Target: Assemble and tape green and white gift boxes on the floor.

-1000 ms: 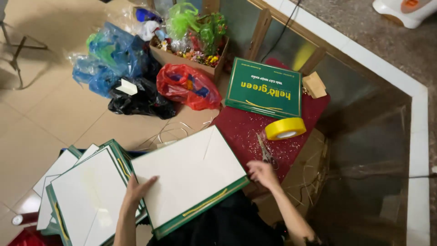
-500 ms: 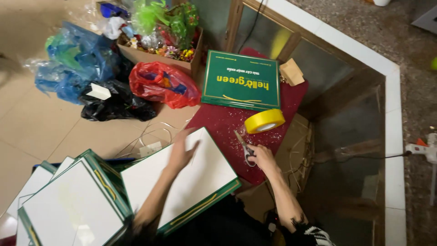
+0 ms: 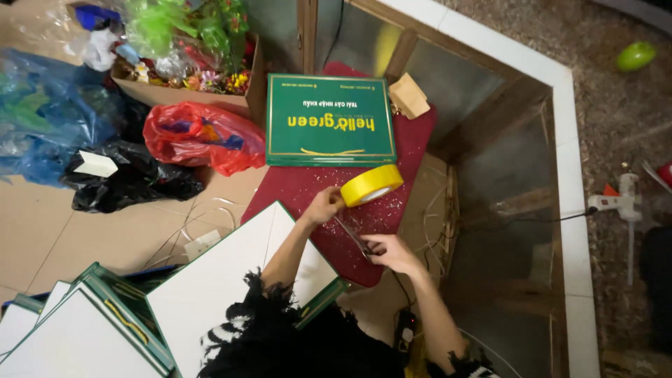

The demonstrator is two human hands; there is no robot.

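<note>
The left hand (image 3: 323, 205) is pinching the yellow tape roll (image 3: 371, 185) on edge near the middle of the red mat (image 3: 413, 140), ready to unwind, while the right hand (image 3: 392, 252) is closing around scissors (image 3: 352, 236) just beside it, below the green box (image 3: 329, 120).
</note>
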